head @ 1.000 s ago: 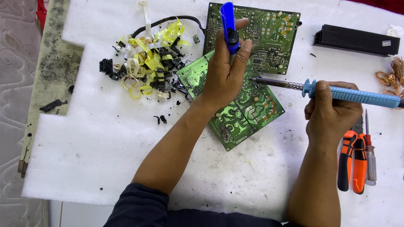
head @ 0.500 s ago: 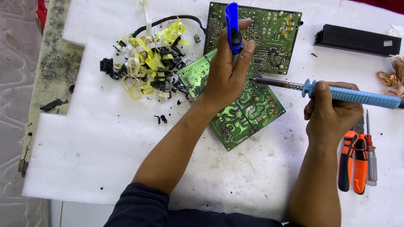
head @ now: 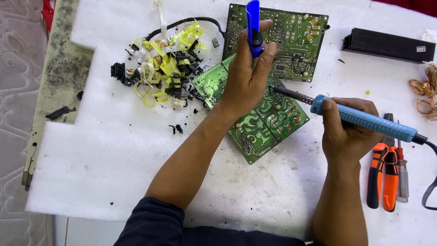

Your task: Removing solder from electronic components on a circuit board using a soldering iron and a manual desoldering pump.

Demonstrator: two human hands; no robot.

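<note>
White foam sheeting [head: 114,159] covers a grimy workbench, seen from above. At its centre the left hand [head: 246,84] is closed around a blue desoldering pump [head: 253,25], which is held upright with its tip hidden behind the fingers, over a green circuit board [head: 268,123] lying solder side up and tilted on the foam. The right hand [head: 348,134] is clamped on the blue handle of a soldering iron [head: 364,119], whose metal tip is laid against the board just beside the left hand. A second, darker green circuit board [head: 291,43] lies behind, its near edge overlapped by the first.

To the left, a heap of removed parts [head: 159,68] is piled: black components, yellow tape curls and a black cable, with crumbs scattered about. Judging by that heap, much stripping is already done, while both boards are yet to be finished. To the right lie orange-handled pliers [head: 384,175], a small screwdriver [head: 403,175], a black rectangular casing [head: 387,45] and a tangle of copper wire [head: 423,91].
</note>
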